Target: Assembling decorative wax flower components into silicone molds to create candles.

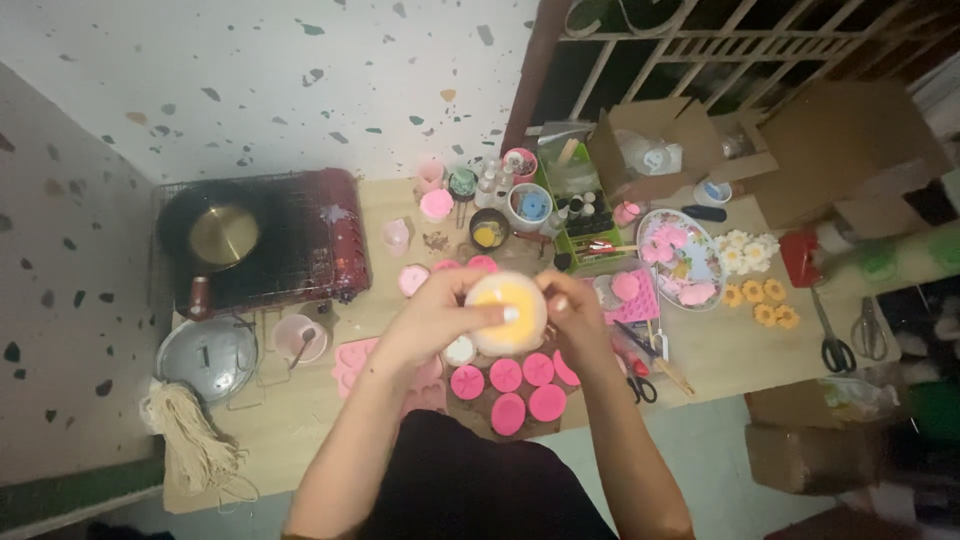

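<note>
a round, pale mould (507, 312) with a yellow centre, held up above the pink wax discs (507, 385).

A red stove (300, 245) with a dark pan (215, 235) on it stood at the desk's (730, 350) left end, and a steel lid (207, 357) and a coil of twine (195, 445) lay just in front of it. Pink discs (508, 385) sat near the front edge, with small jars (520, 195) and a green tray (585, 225) further back. To the right lay a plate (680, 260) of pink pieces, yellow flowers (765, 300), two scissors (850, 335) and open cardboard boxes (780, 150).
</note>
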